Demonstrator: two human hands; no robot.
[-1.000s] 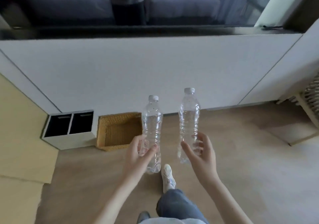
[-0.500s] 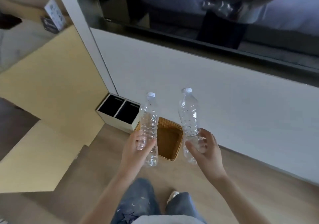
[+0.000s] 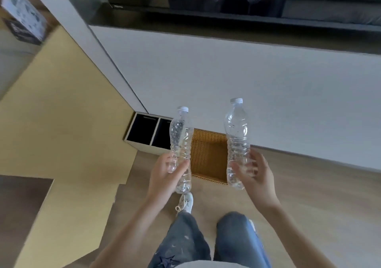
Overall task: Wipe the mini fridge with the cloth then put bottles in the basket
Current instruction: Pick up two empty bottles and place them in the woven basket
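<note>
I hold two clear plastic water bottles with white caps, both upright. My left hand (image 3: 165, 175) grips the lower part of the left bottle (image 3: 180, 142). My right hand (image 3: 254, 175) grips the lower part of the right bottle (image 3: 237, 135). On the wooden floor against the white wall sits a wicker basket (image 3: 208, 156), seen between and just beyond the two bottles, with nothing visible inside. The mini fridge and the cloth are not in view.
A white two-compartment box (image 3: 148, 132) with dark openings stands left of the basket. A yellow cabinet face (image 3: 61, 123) fills the left side. A white wall panel (image 3: 268, 94) runs behind. My jeans (image 3: 206, 241) and one white shoe (image 3: 185, 202) are below.
I have stepped closer and my view has swung left; the basket now lies between the two bottles instead of left of them. Both hands keep their grips.
</note>
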